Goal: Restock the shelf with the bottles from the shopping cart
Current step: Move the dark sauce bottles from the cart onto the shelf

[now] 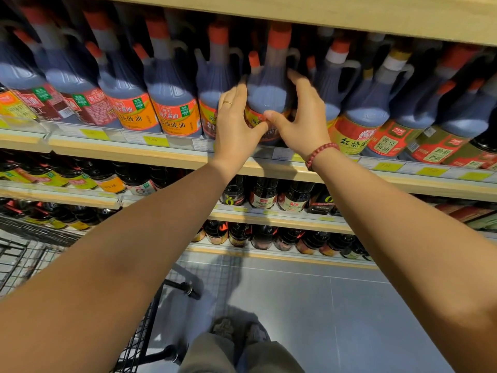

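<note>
A large dark soy sauce bottle (269,95) with a red cap and an orange label stands at the front edge of the upper shelf (166,153). My left hand (236,122) grips its left side, and my right hand (304,117) grips its right side, thumbs meeting across the label. The bottle's lower part is hidden behind my hands. Similar red-capped bottles (172,100) stand in a row on both sides of it. The black wire shopping cart (29,254) is at the lower left, beneath my left arm.
Two lower shelves hold smaller dark bottles (263,196). Yellow price tags (156,140) line the shelf edges. A wooden board (322,14) runs above the bottle tops. Grey floor tiles (322,305) and my shoes (236,329) lie below, next to the cart.
</note>
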`<state>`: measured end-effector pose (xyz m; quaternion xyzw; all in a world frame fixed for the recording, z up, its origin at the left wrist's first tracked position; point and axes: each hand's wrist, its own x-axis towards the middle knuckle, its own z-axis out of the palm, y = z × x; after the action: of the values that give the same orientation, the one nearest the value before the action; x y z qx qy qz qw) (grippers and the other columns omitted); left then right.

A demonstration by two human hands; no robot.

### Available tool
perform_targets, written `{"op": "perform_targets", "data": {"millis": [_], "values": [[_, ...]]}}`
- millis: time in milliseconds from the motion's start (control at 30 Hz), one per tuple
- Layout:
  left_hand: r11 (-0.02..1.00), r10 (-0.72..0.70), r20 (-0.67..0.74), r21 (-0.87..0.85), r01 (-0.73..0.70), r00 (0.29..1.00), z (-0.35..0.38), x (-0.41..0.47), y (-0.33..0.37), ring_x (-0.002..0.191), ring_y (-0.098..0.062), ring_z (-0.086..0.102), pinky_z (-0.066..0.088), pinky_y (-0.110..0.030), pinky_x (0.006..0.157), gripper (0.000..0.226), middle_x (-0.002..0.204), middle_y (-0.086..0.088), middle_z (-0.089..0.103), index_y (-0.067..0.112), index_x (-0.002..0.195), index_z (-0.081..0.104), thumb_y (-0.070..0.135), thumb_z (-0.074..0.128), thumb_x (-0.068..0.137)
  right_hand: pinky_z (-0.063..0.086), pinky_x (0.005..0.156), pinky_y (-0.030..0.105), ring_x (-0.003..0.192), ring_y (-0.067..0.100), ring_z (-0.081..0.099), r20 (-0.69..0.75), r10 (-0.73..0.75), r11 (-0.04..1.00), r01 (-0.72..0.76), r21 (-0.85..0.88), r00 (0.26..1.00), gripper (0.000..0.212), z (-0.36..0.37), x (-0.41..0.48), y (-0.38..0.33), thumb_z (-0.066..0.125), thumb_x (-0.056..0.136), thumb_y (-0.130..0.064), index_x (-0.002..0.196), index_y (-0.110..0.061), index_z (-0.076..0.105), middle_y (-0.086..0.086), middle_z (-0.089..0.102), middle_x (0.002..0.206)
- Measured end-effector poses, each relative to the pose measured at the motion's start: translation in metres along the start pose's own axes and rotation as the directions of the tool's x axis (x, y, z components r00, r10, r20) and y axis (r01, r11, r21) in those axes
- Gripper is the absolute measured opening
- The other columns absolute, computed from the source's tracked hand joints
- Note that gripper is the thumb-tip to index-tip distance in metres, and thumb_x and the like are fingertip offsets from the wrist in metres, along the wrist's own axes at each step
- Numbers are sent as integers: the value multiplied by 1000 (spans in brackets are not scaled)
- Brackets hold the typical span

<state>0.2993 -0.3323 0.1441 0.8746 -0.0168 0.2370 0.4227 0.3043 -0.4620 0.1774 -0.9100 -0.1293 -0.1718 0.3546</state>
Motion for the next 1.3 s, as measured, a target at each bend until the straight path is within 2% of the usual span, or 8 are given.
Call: {"op": "perform_targets", "data": {"millis": [100, 167, 300, 467, 600, 733, 900, 1300], "values": [[999, 13, 7, 38, -13, 1000, 0, -2, -2, 121, -28, 43, 44, -41, 100, 68, 129, -15, 46, 0, 129, 46, 18, 76, 70, 25, 83, 1, 121, 23, 42, 8, 38, 999, -38, 27, 999, 69, 3, -2, 2, 72, 78, -28, 135, -7, 39, 15, 48, 128], [998, 44, 24, 51, -45, 999, 0, -5, -3, 125, -29, 40, 41, -41, 103, 73, 132, -15, 42, 1, 135, 41, 15, 74, 72, 27, 78, -1, 116, 20, 43, -4, 67, 996, -66, 60, 998, 65, 6, -3, 4, 73, 77, -26, 132, -7, 43, 15, 48, 123], [995, 67, 52, 64, -71, 996, 1, -7, -5, 131, -29, 33, 33, -40, 110, 78, 138, -17, 38, -1, 141, 32, 14, 72, 75, 27, 82, 9, 110, 15, 42, -12, 65, 996, -64, 67, 998, 59, 9, -5, 5, 71, 80, -27, 130, -7, 45, 15, 47, 121], [982, 189, 108, -7, -189, 976, -8, -7, -19, 131, -27, 37, 42, -43, 105, 78, 138, -15, 39, 7, 146, 28, 9, 69, 80, 35, 93, 22, 114, 29, 46, -117, 3, 999, -8, -44, 993, 53, 18, -14, 5, 66, 84, -25, 128, -1, 48, 19, 47, 120], [966, 257, 124, -42, -254, 958, -17, 0, -23, 117, -15, 43, 48, -36, 98, 59, 128, -16, 44, 13, 137, 46, 0, 64, 83, 33, 90, 21, 108, 31, 48, -136, -50, 993, 35, -110, 989, 46, 18, -15, 3, 63, 85, -16, 127, -2, 50, 17, 52, 114], [961, 261, 199, 35, -273, 944, -27, 13, -20, 109, -9, 45, 42, -25, 102, 57, 122, -16, 48, 10, 133, 52, 4, 70, 79, 36, 90, 28, 107, 30, 47, -67, -44, 992, 36, -118, 997, 62, 12, -7, 2, 62, 85, -18, 140, -13, 36, 15, 53, 114], [927, 243, 284, 215, -308, 928, -35, 25, -14, 122, -29, 48, 41, -39, 103, 61, 130, -14, 52, 21, 135, 50, 16, 72, 78, 36, 90, 31, 108, 32, 47, -13, -47, 982, 44, -185, 999, 61, 11, -1, 3, 62, 85, -18, 141, -16, 36, 14, 55, 115], [886, 306, 284, 266, -381, 909, -31, 31, -21, 111, -36, 54, 46, -44, 95, 56, 119, -18, 58, 21, 132, 54, 8, 68, 79, 43, 85, 42, 107, 38, 50, 31, -93, 960, 98, -263, 995, 37, 15, -1, 8, 49, 90, -6, 127, -6, 52, 22, 55, 113]]}}
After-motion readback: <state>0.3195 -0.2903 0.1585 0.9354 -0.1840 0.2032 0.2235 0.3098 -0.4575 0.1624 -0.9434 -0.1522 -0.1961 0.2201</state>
